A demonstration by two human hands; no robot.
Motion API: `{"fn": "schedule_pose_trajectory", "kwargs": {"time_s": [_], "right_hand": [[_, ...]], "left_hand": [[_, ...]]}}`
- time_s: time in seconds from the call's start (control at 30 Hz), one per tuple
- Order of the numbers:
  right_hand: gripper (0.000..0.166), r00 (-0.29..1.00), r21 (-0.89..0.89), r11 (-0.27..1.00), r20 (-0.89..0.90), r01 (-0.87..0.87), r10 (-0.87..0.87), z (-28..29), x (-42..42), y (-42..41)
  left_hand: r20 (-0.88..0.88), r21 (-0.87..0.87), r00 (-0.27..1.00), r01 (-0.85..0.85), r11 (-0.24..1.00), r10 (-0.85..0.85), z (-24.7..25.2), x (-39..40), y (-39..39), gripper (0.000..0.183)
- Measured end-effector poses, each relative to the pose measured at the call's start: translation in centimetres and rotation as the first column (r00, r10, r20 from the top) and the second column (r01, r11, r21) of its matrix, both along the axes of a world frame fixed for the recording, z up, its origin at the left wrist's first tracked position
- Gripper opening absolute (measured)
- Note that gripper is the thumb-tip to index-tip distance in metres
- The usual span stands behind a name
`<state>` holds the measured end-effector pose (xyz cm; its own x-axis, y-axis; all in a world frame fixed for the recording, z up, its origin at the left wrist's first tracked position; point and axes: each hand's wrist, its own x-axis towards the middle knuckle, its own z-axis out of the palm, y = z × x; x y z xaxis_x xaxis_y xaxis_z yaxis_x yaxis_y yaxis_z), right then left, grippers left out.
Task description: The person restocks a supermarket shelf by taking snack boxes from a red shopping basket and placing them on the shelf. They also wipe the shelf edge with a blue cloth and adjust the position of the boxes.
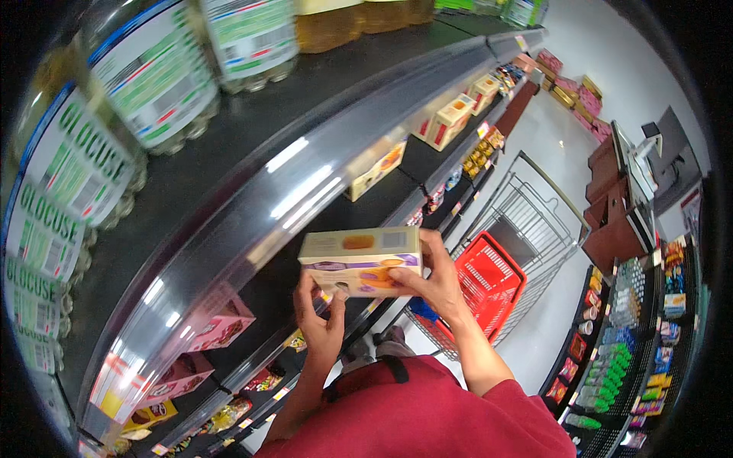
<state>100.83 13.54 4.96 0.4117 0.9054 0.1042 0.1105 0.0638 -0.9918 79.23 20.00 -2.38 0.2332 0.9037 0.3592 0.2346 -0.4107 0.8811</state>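
A cream and purple cardboard box with pictures of biscuits on it is held up between both hands, in front of a dark shelf. My left hand grips its lower left corner, with the thumb on the front face. Around the right end is my right hand, its thumb pressed on the front. Just behind the box, a similar cream box lies on the shelf. Pink boxes stand on that shelf farther left.
A metal shopping cart holding a red plastic basket stands close on my right. Large labelled bottles line the upper shelf, whose shiny edge curves ahead of me. Across the aisle are stocked racks and a brown counter.
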Motion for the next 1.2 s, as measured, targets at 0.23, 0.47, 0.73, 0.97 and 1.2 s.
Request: {"fn": "schedule_pose_trajectory", "kwargs": {"time_s": [0.23, 0.47, 0.73, 0.97, 1.2], "right_hand": [[0.049, 0.838, -0.112, 0.849, -0.140, 0.516, -0.527, -11.7, 11.6, -12.5], [0.062, 0.516, -0.225, 0.464, 0.337, 0.857, -0.788, -30.7, 18.6, -26.4], [0.097, 0.571, -0.572, 0.214, 0.570, 0.792, -0.590, -44.6, 16.8, -30.2], [0.096, 0.746, -0.766, 0.172, 0.506, 0.620, -0.434, -44.2, 15.2, -26.6], [0.095, 0.800, -0.825, 0.074, 0.515, 0.560, -0.309, -46.1, 15.1, -26.7]], "left_hand": [[-0.144, -0.033, 0.968, 0.204, 0.978, -0.206, -1.2, 3.6, 0.0, 0.046], [-0.132, -0.120, 0.979, 0.139, 0.983, -0.154, -1.7, 5.1, 0.1, 0.034], [-0.240, -0.018, 0.968, 0.077, 0.997, -0.079, -1.5, 6.7, 1.9, 0.036], [-0.583, 0.478, 0.738, -0.026, 0.878, 0.339, 5.2, 5.1, 6.4, 0.054], [-0.664, 0.583, 0.532, -0.072, 0.809, 0.525, 5.1, 3.1, 10.8, 0.075]]}}
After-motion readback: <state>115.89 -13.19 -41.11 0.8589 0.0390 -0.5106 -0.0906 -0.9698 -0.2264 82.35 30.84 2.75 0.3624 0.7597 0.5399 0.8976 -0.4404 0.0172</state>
